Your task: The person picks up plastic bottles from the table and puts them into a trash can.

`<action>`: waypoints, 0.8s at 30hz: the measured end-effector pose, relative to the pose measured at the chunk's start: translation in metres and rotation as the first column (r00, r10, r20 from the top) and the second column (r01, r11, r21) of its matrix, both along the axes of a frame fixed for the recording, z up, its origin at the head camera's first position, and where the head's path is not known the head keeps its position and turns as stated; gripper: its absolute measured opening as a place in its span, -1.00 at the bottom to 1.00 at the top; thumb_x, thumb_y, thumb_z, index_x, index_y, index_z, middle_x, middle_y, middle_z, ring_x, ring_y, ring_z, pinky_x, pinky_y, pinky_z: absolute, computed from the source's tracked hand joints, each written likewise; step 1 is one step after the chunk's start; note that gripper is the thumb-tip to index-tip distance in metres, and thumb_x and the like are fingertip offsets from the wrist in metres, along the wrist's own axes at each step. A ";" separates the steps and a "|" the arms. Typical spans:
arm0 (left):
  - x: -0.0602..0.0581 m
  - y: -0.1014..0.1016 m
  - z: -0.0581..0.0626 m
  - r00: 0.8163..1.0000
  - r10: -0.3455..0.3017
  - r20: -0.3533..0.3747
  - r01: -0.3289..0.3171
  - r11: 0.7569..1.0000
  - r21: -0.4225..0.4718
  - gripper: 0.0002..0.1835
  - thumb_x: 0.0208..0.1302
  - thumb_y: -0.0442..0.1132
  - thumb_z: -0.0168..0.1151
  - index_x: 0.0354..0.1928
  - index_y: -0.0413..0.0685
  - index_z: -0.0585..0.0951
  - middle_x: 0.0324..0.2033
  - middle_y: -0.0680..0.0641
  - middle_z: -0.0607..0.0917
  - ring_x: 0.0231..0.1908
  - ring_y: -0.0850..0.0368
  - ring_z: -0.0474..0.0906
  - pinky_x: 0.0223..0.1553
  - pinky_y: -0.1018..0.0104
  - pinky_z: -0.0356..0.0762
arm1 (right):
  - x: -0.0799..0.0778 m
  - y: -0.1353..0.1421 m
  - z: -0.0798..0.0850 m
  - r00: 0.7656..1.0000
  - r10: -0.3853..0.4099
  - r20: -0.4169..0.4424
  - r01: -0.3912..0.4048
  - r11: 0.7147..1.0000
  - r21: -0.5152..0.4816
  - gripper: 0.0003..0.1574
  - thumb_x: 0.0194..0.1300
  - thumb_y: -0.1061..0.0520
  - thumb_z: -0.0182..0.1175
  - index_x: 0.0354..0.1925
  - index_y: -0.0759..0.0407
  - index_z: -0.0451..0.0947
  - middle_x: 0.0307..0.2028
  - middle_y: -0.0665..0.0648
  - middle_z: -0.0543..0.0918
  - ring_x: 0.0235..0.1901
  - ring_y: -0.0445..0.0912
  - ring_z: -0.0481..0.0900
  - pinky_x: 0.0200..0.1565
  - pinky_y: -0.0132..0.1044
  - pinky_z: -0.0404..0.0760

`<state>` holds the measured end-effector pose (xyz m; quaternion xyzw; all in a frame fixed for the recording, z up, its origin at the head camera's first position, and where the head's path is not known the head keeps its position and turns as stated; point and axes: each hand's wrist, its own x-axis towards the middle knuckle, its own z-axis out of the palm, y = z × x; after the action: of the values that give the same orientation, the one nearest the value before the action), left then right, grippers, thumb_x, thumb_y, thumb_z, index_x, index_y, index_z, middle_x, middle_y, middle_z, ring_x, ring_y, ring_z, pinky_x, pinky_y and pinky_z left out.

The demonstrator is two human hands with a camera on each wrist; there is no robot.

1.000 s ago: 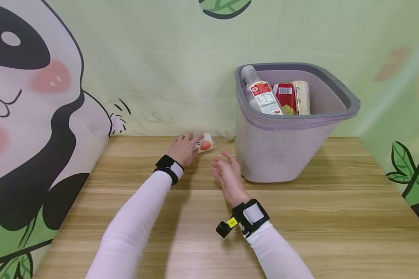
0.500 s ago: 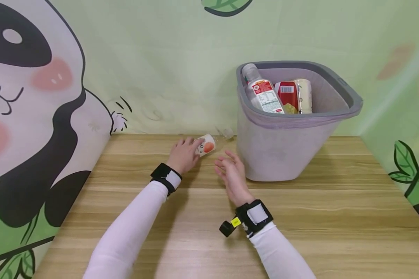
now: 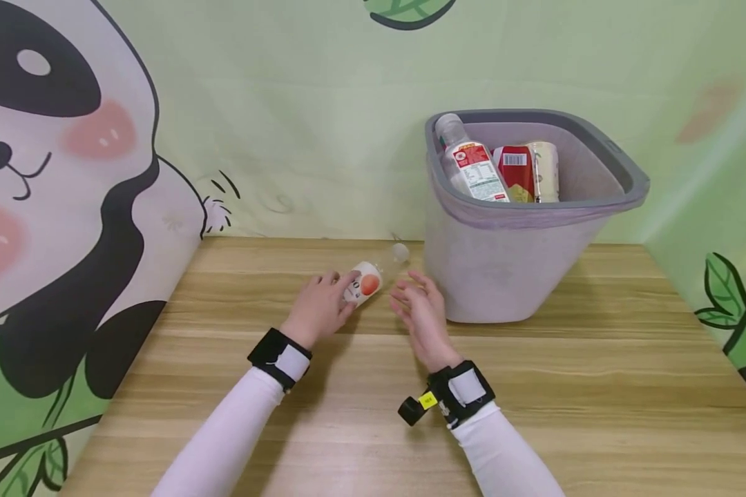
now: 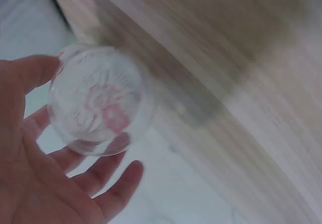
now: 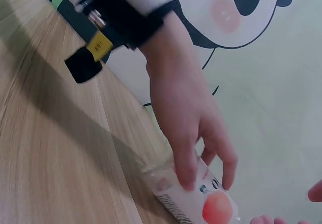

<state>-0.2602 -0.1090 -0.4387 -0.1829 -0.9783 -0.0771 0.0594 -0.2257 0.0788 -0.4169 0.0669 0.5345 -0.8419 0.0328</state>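
A clear plastic bottle (image 3: pixel 367 284) with a white label and an orange-red fruit print lies slanted on the table, its cap end pointing to the back right. My left hand (image 3: pixel 316 312) grips its base end, thumb on one side and fingers on the other. In the left wrist view the clear round base of the bottle (image 4: pixel 100 103) faces the camera. My right hand (image 3: pixel 425 317) is held palm inward beside the bin, fingers slightly bent, nothing in it. Its fingertips (image 5: pixel 266 220) appear at the bottom of the right wrist view, near the bottle's label.
A grey bin (image 3: pixel 491 269) with a liner stands at the back right, just beyond my right hand. Inside are another bottle (image 3: pixel 475 169), a red package (image 3: pixel 516 169) and a cream-coloured container (image 3: pixel 545 171). A printed curtain (image 3: pixel 323 124) closes off the wood-grain table's (image 3: pixel 628 386) back.
My left hand has drawn the bottle away from the back edge toward me, and the bottle has turned to a steeper slant. The right hand has stayed nearly in place beside the bin.
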 end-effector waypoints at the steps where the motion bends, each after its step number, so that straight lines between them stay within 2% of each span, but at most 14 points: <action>1: 0.005 0.000 0.001 1.000 0.000 -0.005 0.000 1.000 -0.008 -0.37 0.26 -0.03 0.17 0.36 0.10 0.29 0.06 -0.26 0.50 -0.04 -0.25 0.46 -0.07 -0.13 0.49 | 0.001 0.000 0.000 1.000 -0.002 0.000 0.002 1.000 0.002 -0.40 0.33 0.33 -0.09 0.32 0.26 0.12 0.12 0.34 0.35 0.07 0.12 0.42 0.23 -0.02 0.37; 5: 0.021 0.002 0.004 1.000 0.009 -0.001 -0.009 1.000 -0.021 -0.36 0.25 0.00 0.17 0.36 0.12 0.29 0.04 -0.24 0.52 -0.07 -0.23 0.49 -0.11 -0.12 0.51 | 0.002 0.002 0.000 1.000 -0.007 -0.002 0.007 1.000 0.016 -0.41 0.33 0.33 -0.10 0.32 0.27 0.13 0.12 0.33 0.34 0.12 0.17 0.36 0.24 0.01 0.33; 9: 0.027 0.003 0.007 1.000 0.017 0.001 -0.017 1.000 -0.005 -0.34 0.24 0.04 0.17 0.37 0.13 0.28 0.02 -0.24 0.52 -0.09 -0.23 0.50 -0.15 -0.12 0.53 | 0.004 0.004 0.000 1.000 -0.002 -0.011 0.003 1.000 0.023 -0.41 0.33 0.33 -0.09 0.31 0.27 0.12 0.14 0.35 0.33 0.15 0.21 0.32 0.24 0.02 0.32; 14: 0.024 0.006 0.008 0.999 0.033 -0.009 -0.032 0.998 0.058 -0.30 0.25 0.13 0.13 0.39 0.11 0.26 0.07 -0.26 0.51 -0.07 -0.26 0.50 -0.12 -0.13 0.53 | 0.006 0.006 0.002 1.000 -0.004 -0.007 0.004 1.000 0.025 -0.42 0.32 0.31 -0.06 0.30 0.23 0.14 0.20 0.39 0.29 0.15 0.20 0.31 0.25 0.04 0.30; 21: 0.014 0.017 0.011 0.998 0.060 0.018 -0.061 0.994 0.092 -0.29 0.28 0.23 0.03 0.41 0.15 0.23 0.14 -0.25 0.47 -0.02 -0.33 0.47 -0.11 -0.20 0.51 | 0.006 0.007 0.003 1.000 -0.019 -0.004 0.019 0.999 0.042 -0.44 0.32 0.30 -0.06 0.27 0.22 0.15 0.17 0.38 0.32 -0.03 -0.01 0.44 0.22 0.04 0.30; 24: 0.010 0.023 0.011 0.997 0.063 0.035 -0.066 0.994 0.089 -0.28 0.30 0.28 -0.05 0.41 0.14 0.23 0.13 -0.27 0.46 -0.06 -0.34 0.48 -0.18 -0.20 0.54 | 0.007 0.008 0.003 1.000 -0.018 -0.007 0.018 0.999 0.049 -0.45 0.33 0.30 -0.07 0.28 0.23 0.15 0.15 0.36 0.34 -0.06 -0.05 0.45 0.20 0.02 0.33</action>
<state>-0.2501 -0.0860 -0.4276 -0.1469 -0.9801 -0.1222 0.0542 -0.2190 0.0867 -0.4139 0.0699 0.5545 -0.8290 0.0217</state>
